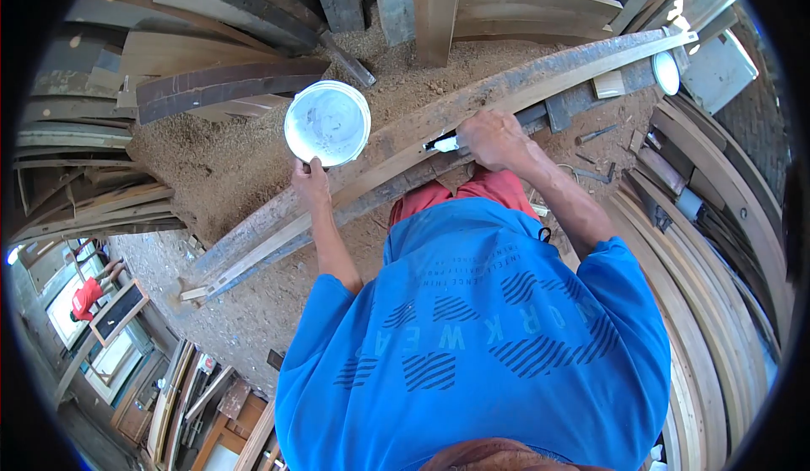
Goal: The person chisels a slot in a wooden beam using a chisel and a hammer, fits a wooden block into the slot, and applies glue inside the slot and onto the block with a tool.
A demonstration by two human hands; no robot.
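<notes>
My left hand [312, 183] grips the near rim of a white plastic bucket [327, 123], its thumb over the edge. Pale smears cover the bucket's inside. My right hand [494, 140] is closed around a small white tool [445, 145] with a dark tip; its exact kind is hard to make out. The dark tip is at a long pale wooden strip [377, 172], touching or just above it. This strip lies lengthwise on a weathered beam [245, 236] that crosses in front of my legs.
Sawdust [211, 163] covers the ground beyond the beam. Curved boards [232, 83] and planks stand at the far side, with more stacked boards [709, 344] on the right. A chisel-like tool [596, 134] lies at right. A person in red [86, 298] is far left.
</notes>
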